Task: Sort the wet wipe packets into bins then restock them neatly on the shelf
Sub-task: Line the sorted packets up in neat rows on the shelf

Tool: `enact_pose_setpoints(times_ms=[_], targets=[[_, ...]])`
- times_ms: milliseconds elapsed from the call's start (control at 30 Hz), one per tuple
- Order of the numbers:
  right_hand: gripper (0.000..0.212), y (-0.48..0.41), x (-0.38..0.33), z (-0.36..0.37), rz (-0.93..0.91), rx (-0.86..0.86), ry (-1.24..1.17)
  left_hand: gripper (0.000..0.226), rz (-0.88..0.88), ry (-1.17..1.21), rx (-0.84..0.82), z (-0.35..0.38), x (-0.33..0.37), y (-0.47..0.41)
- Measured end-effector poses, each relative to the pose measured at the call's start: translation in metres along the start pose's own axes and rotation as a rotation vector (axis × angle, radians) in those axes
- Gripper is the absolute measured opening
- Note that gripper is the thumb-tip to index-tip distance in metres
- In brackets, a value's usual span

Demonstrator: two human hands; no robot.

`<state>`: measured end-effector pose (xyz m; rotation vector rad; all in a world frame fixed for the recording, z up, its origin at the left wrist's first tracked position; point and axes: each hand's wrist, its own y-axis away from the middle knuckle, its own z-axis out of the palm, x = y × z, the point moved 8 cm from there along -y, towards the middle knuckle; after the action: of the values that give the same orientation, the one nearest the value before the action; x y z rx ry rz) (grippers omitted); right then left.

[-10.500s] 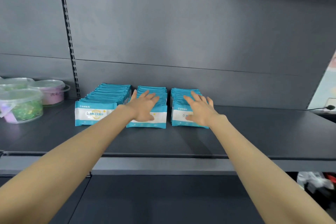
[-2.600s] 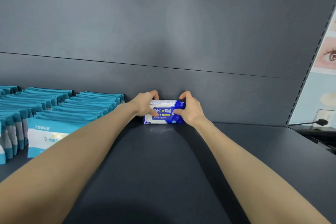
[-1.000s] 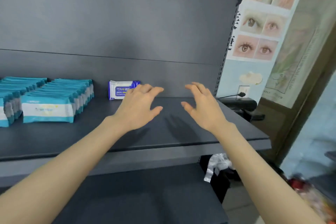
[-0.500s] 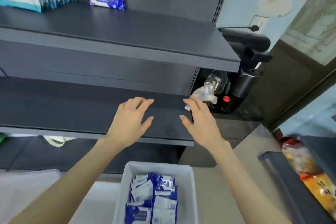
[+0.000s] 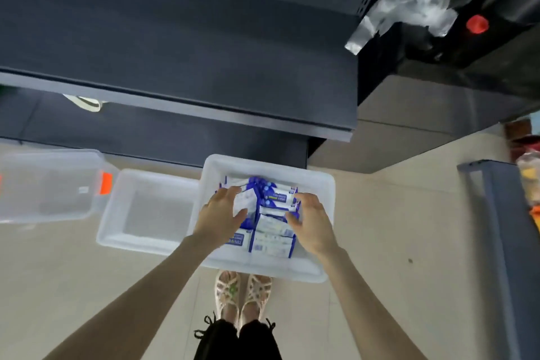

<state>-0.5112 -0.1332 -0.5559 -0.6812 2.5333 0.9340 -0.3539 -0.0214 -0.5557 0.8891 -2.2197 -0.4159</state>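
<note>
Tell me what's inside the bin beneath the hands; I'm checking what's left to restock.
Blue-and-white wet wipe packets lie piled in the white bin. The left hand and right hand cover part of the pile; lower layers, and the count, are hidden.

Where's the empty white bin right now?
Head view, left of centre on the floor: the empty bin sits between the clear storage box and the bin of wipe packets.

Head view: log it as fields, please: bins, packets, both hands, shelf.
bin: on floor, holds blue-and-white packets
second bin: beside it, no packets visible
left hand: in bin, pinching a packet
right hand: in bin, curled over packets, grip unclear
shelf: dark, above the bins
</note>
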Motion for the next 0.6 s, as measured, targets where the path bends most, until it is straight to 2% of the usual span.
enact_pose_setpoints(times_ms=[200,367,533,600], targets=[[0.052,-0.051,0.073,0.109,0.175,-0.076,-0.170,0.059,-0.246,0.157,-0.040,0.099,-0.083,-0.051],[0.064,-0.097,0.118,0.149,0.248,0.016,-0.171,0.077,-0.227,0.044,0.052,0.138,-0.114,-0.097],[0.070,-0.137,0.148,0.182,0.330,0.062,-0.218,0.069,-0.245,-0.013,0.113,0.169,-0.133,-0.131],[0.065,-0.145,0.157,0.190,0.371,0.093,-0.249,0.067,-0.255,-0.037,0.131,0.176,-0.138,-0.137]])
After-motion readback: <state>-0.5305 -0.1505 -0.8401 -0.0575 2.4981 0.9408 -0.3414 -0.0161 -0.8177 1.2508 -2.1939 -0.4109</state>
